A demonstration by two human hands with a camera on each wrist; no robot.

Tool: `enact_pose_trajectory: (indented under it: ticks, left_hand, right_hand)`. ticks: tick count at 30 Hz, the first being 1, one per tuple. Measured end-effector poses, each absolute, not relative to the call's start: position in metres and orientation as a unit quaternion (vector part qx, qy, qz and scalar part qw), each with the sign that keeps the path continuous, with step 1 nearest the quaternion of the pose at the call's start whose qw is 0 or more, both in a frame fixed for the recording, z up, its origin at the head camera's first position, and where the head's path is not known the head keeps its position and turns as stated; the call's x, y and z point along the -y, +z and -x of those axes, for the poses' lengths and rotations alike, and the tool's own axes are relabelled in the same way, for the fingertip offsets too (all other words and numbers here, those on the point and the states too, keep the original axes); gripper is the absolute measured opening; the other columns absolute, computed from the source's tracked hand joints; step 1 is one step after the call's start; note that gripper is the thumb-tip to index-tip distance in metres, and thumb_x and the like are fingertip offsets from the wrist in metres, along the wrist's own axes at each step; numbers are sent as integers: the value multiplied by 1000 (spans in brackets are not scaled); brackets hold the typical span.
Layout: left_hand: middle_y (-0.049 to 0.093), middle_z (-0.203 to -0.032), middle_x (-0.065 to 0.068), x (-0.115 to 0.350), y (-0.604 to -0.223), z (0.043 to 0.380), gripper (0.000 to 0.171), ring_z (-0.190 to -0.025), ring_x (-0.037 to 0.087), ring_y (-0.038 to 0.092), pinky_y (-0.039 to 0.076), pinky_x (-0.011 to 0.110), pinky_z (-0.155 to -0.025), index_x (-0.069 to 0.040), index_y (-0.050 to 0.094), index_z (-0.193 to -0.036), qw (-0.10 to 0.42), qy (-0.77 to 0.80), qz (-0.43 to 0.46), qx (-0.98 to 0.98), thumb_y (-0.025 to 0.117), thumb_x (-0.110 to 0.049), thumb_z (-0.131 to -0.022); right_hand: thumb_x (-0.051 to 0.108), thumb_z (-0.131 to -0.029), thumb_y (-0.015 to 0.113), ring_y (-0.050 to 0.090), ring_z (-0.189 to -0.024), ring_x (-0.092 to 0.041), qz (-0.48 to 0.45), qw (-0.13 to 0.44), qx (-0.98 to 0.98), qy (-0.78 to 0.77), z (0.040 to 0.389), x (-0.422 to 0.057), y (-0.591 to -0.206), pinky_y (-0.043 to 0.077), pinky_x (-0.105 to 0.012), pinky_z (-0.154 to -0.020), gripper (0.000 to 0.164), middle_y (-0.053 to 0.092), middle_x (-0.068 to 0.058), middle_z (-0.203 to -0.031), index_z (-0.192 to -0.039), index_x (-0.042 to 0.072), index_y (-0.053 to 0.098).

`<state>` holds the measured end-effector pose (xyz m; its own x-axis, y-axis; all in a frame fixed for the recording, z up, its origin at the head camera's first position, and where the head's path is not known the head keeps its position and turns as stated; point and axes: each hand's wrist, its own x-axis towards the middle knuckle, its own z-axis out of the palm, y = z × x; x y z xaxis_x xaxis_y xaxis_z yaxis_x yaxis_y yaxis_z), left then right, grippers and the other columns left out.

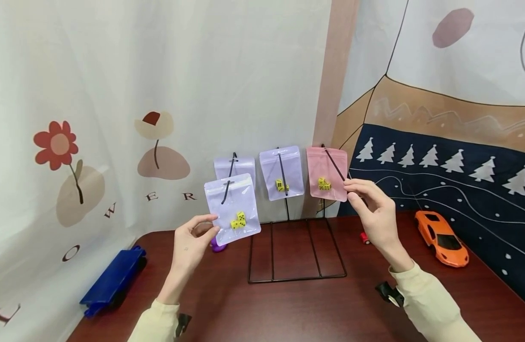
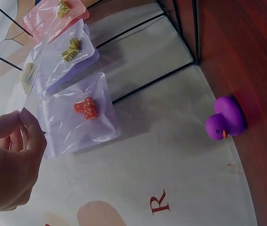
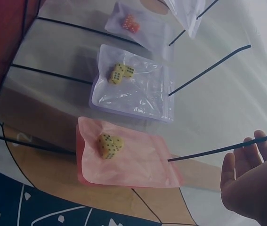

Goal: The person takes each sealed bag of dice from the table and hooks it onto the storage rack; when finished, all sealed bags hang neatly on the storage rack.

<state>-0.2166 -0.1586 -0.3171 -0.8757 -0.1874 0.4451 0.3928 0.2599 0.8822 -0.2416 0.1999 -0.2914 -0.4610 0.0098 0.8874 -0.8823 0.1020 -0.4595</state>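
My left hand [image 1: 188, 243] pinches the lower left edge of a light-purple zip bag [image 1: 221, 230] of yellow dice. The left hook [image 1: 228, 183] passes through the bag's hole, its tip sticking out in front. Farther back on that hook hangs another purple bag [image 2: 67, 117], holding red dice. At the right, my right hand [image 1: 373, 216] holds the tip of the right hook [image 3: 208, 153] between thumb and fingers. Pink bags [image 3: 142, 162] with yellow dice hang farther back on it. Purple bags [image 1: 268, 168] with yellow dice hang on the middle hook [image 3: 204, 73].
The black wire rack [image 1: 297, 279] stands on the dark red table [image 1: 296, 313], close to the curtain backdrop [image 1: 262, 71]. A purple rubber duck [image 2: 230, 115] sits to its left. Farther left lies a blue toy [image 1: 114, 278]; an orange toy car [image 1: 442, 240] is at right, near a small red object [image 1: 365, 238].
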Motion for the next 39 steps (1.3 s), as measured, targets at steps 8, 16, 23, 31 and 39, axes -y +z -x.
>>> enact_pose_trajectory:
  ticks: [8, 16, 23, 31, 39]
  left_hand:
    - [67, -84, 26, 153, -313, 218, 24, -68, 14, 61, 46, 16, -55, 6, 68, -104, 246, -603, 54, 757, 69, 9, -81]
    - [67, -83, 25, 158, -323, 232, 24, -71, 11, 61, 47, 15, -59, 5, 68, -105, 245, -606, 57, 754, 70, 8, -81]
    - [69, -84, 18, 166, -341, 246, 24, -73, 10, 62, 45, 17, -52, -2, 70, -105, 242, -606, 47, 757, 74, -1, -81]
    - [68, -91, 20, 166, -342, 251, 24, -82, 15, 67, 52, 18, -59, -1, 69, -106, 239, -613, 50, 752, 73, -1, -82]
    - [67, -97, 23, 165, -332, 263, 26, -84, 12, 66, 53, 19, -74, 1, 68, -108, 241, -616, 58, 748, 73, -1, -82]
  right_hand:
    - [-23, -83, 52, 56, -105, -25, -351, 387, 629, 576, 244, -200, -291, 47, -24, -93, 18, 55, -35, -106, -99, -20, 60]
    - [-23, -83, 52, 57, -105, -23, -350, 386, 630, 576, 244, -199, -292, 47, -23, -92, 18, 56, -33, -106, -99, -20, 60]
    - [-22, -83, 52, 56, -105, -23, -346, 384, 638, 571, 243, -199, -297, 47, -22, -92, 19, 56, -32, -106, -99, -19, 60]
    - [-22, -83, 52, 57, -104, -23, -349, 383, 637, 571, 243, -200, -298, 47, -22, -91, 19, 55, -34, -106, -100, -18, 61]
    - [-22, -84, 51, 56, -105, -25, -349, 388, 639, 565, 243, -201, -292, 46, -23, -93, 19, 55, -33, -106, -99, -19, 60]
